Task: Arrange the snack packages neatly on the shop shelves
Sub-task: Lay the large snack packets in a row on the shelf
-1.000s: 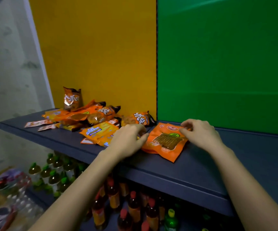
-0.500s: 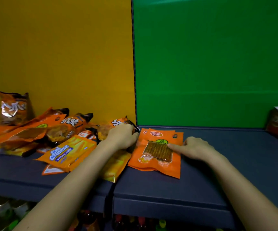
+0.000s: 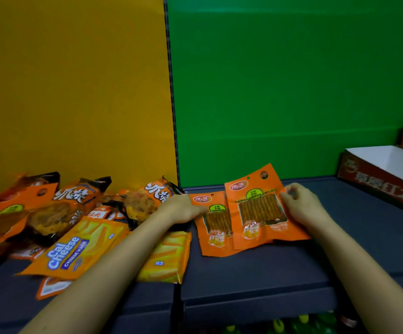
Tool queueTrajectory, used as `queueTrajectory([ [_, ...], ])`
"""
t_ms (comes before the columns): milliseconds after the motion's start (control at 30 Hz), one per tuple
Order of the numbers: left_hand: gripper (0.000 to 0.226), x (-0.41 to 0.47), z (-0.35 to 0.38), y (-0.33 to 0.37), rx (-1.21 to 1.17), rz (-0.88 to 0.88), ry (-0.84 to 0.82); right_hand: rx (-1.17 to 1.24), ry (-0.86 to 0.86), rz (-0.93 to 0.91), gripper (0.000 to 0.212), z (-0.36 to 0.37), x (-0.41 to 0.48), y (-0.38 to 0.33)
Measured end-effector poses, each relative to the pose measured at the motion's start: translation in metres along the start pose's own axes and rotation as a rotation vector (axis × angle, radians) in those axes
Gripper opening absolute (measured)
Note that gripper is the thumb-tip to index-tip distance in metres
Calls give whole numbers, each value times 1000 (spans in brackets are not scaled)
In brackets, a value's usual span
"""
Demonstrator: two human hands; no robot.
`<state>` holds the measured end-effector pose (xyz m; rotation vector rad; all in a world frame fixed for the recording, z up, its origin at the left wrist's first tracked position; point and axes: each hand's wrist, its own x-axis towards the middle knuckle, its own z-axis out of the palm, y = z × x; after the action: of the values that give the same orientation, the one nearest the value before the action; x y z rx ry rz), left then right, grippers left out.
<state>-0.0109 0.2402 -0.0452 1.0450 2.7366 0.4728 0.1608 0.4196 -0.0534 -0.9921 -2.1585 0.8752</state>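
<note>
So, you are early in the job. Your right hand [image 3: 301, 208] pinches the right edge of the upper strip packet [image 3: 258, 208], thumb on its face and fingers behind. Its far end looks raised off the shelf [image 3: 244, 273], in front of the green panel [image 3: 292, 92]. It overlaps the lower strip packet [image 3: 216, 227], which lies flat. Your left hand [image 3: 181, 210] has its fingers curled at that packet's left edge; whether they pinch it or only rest there is unclear. Only these two are paired. To the left, the heap of orange bags [image 3: 51, 213], with the Cal Cheese packet [image 3: 75, 251] nearest, lies jumbled, so most of the sorting remains.
</note>
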Motion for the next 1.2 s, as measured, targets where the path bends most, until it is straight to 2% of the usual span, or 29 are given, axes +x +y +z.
queueTrajectory([
  [100, 50, 9, 1, 3, -141, 19, -112, 35, 93, 30, 17, -10, -6, 9],
  [200, 50, 14, 2, 11, -141, 8, -153, 46, 134, 56, 15, -15, -12, 15],
  [333, 72, 20, 10, 20, -225, -35, -172, 57, 187, 76, 19, -21, -23, 22],
  [400, 56, 21, 15, 25, -278, -18, -189, 70, 201, 77, 14, -26, -29, 27],
  [500, 19, 20, 18, 37, -356, 69, -240, 110, 245, 75, 12, -38, -39, 34],
  [700, 21, 10, 15, 73, -711, 196, -243, 205, 369, 130, 11, -75, -57, 60],
  [800, 12, 3, 9, 102, -776, 272, -190, 277, 434, 193, 12, -105, -67, 80],
  [900, 4, -5, 12, 141, -904, 313, -215, 338, 507, 226, 13, -140, -81, 103],
  [1100, 15, -30, 59, 242, -950, 388, -299, 363, 595, 318, 13, -231, -113, 166],
  [1200, 12, -44, 92, 300, -957, 441, -333, 366, 640, 333, 13, -286, -128, 201],
])
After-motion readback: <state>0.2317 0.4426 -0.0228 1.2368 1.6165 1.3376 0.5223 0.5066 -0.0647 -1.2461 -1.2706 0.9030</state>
